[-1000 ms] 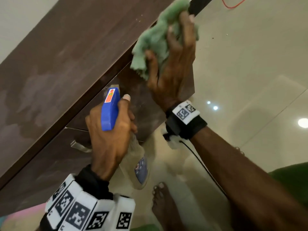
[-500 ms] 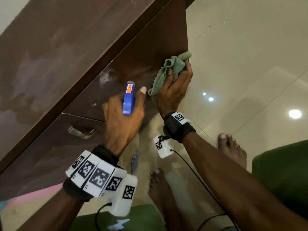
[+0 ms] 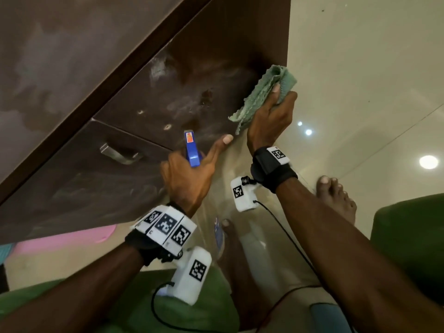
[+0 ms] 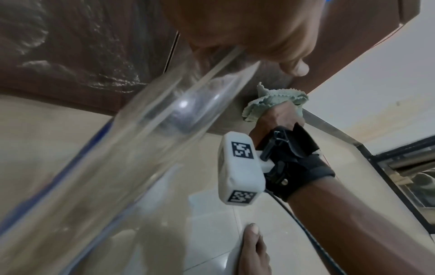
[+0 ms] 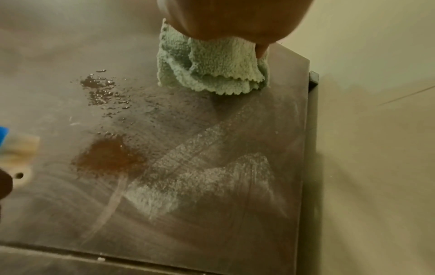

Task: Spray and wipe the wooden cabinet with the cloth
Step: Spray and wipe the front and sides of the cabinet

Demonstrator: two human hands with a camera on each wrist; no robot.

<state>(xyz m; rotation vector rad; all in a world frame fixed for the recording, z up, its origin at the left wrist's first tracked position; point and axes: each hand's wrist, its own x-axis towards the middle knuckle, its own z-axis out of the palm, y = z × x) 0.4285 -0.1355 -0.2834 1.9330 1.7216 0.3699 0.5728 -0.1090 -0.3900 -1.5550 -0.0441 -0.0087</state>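
Note:
The dark brown wooden cabinet fills the upper left of the head view; its door front shows wet spray spots and whitish wipe streaks. My right hand grips a bunched green cloth and presses it against the door near its right edge; the cloth also shows in the right wrist view. My left hand holds a clear spray bottle by the neck, with its blue trigger head pointed at the door and the thumb stretched out.
A metal handle sits on the lower drawer front. Glossy beige floor tiles lie to the right of the cabinet. Bare feet stand close to the cabinet base. A pink mat lies at lower left.
My right hand has brought the cloth down from the cabinet's top edge to the door's right side. The left hand with the bottle has dropped lower and shifted right.

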